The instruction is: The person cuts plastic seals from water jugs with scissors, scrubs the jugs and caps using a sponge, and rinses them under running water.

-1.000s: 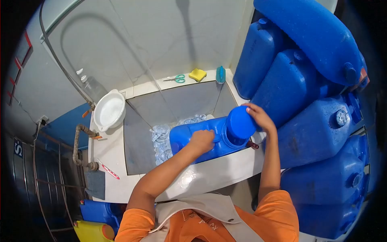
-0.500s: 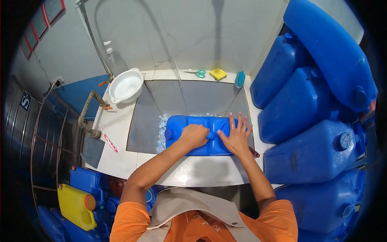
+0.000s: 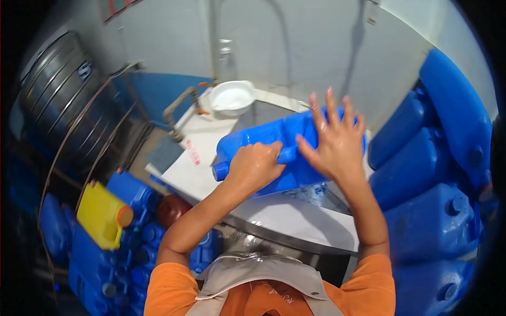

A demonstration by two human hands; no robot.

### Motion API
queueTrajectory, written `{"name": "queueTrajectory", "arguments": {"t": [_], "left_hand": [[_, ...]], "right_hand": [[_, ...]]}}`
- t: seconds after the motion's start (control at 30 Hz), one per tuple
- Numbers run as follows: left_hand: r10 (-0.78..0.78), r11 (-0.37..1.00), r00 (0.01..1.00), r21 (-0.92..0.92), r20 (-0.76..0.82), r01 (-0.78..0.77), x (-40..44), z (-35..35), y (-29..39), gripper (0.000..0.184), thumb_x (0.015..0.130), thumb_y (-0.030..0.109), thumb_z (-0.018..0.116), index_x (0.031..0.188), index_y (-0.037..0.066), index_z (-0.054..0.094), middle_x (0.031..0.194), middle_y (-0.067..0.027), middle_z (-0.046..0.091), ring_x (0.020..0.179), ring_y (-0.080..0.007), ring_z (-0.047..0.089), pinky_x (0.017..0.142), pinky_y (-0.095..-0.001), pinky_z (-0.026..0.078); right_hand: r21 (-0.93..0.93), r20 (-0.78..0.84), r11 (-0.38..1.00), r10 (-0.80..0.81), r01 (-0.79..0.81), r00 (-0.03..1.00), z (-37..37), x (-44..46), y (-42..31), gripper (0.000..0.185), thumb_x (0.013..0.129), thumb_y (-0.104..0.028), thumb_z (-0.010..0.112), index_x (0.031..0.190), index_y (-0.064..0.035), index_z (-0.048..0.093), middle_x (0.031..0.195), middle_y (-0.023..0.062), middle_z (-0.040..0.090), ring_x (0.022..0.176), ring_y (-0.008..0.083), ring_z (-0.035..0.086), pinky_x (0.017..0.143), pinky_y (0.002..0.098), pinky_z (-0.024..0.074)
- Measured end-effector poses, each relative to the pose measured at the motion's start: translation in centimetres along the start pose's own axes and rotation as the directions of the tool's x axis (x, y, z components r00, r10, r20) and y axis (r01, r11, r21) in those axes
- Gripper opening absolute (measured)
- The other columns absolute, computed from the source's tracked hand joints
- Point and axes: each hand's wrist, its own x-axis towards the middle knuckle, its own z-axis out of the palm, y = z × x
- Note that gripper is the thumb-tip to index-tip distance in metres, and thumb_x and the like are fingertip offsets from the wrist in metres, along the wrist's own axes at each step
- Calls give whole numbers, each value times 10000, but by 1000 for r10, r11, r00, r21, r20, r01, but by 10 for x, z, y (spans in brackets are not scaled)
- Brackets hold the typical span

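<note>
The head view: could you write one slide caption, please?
Left hand grips a blue jug by its handle over a white counter, the right hand spread open near one end.

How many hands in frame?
2: the left hand grips the blue jug by its handle; the right hand is splayed over the jug's right-hand end. No others visible.

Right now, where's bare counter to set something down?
White counter is bare in two patches: the front strip between the sink and the counter's front edge; the left patch between the pink-and-white item and the white bowl. Crowded: the right side, packed with big blue jugs; the sink, under the held blue jug.
</note>
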Motion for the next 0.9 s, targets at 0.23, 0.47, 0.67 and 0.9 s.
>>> {"name": "queueTrajectory", "arguments": {"t": [0.23, 0.47, 0.67, 0.9], "left_hand": [[-441, 881, 751, -399, -492, 256, -160, -105, -17, 209, 701, 119, 657, 866, -5, 631, 630, -161, 608, 530, -151, 570, 534, -311, 435], [-709, 705, 506, -522, -491, 480, -384, -195, 20, 155, 729, 82, 660, 843, -10, 610, 678, -30, 624, 653, -57, 521, 596, -288, 449], [-816, 485, 249, -385, -522, 785, -538, -169, 17, 171, 713, 177, 659, 804, 36, 625, 712, -171, 621, 658, -258, 622, 592, -367, 467], [-919, -63, -128, -182, -373, 981, -659, -79, -10, 265, 708, 271, 646, 855, 52, 621, 756, -199, 627, 733, -374, 612, 650, -473, 488]], "right_hand": [[171, -457, 880, -328, 444, 826, -146, 82, -154, 418, 805, -361, 583, 1105, -70, 607, 1193, 148, 543, 1134, 322, 478, 978, 466, 317], [385, -352, 460, -728, 800, 588, -282, 30, -302, 505, 718, -352, 674, 1150, -106, 587, 1237, 132, 519, 1195, 331, 428, 1020, 435, 299], [367, -564, 160, -745, 916, 356, -245, -50, -442, 620, 666, -529, 597, 1204, -224, 556, 1372, 153, 365, 1192, 380, 371, 944, 541, 288], [698, 159, 374, -912, 610, 377, -170, -182, -616, 798, 785, -686, 407, 1298, -74, 410, 1247, 277, 445, 1015, 391, 549, 627, 450, 517]]}}
